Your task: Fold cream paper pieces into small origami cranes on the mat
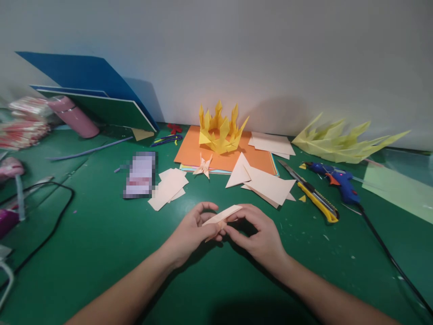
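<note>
A folded strip of pale peach paper point(223, 215) is held just above the green table mat point(101, 234), low in the middle of the view. My left hand point(194, 230) pinches its left end with curled fingers. My right hand point(259, 232) grips its right end between thumb and fingers. Both hands are closed on the same piece. Behind them lie more peach sheets point(267, 185) and a small stack of peach squares point(168, 187).
A yellow folded paper crown point(221, 128) stands on orange card point(192, 149), with a small peach origami figure point(203, 166) beside it. A yellow utility knife point(316, 198) and blue glue gun point(336, 180) with black cord lie right. Spiky yellow-green paper point(341, 142), blue boards, a pink bottle and cables lie around.
</note>
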Demonstrator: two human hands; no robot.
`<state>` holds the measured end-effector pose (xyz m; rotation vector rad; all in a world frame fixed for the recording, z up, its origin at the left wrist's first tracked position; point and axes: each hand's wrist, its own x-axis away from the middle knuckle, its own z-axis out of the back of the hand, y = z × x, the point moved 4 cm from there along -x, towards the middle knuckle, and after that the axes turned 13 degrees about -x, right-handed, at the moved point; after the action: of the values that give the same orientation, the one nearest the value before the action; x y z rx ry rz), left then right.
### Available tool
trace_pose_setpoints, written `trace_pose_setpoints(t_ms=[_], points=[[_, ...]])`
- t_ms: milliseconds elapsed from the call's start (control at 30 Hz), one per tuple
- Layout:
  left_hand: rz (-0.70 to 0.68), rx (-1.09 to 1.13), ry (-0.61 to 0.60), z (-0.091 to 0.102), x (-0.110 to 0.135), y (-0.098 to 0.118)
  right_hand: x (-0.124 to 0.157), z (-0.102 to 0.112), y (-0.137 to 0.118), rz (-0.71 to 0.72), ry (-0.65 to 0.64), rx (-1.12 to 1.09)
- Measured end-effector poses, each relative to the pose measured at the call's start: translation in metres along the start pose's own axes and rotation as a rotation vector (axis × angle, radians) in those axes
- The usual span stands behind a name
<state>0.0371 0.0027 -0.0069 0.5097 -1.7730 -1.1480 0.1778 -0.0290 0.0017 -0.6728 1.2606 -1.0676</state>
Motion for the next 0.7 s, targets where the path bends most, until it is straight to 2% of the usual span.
trace_pose_setpoints(t_ms=[200, 700], points=[[-0.023, 0.066, 0.039, -0.0028, 0.0004, -0.0026, -0.0002, 0.0005, -0.0015, 0.047, 0.025, 0.051], [-0.151, -0.097, 0.1, -0.0039, 0.0021, 0.0001, -0.0004, 0.0003, -0.0062, 0.056, 0.005, 0.013]])
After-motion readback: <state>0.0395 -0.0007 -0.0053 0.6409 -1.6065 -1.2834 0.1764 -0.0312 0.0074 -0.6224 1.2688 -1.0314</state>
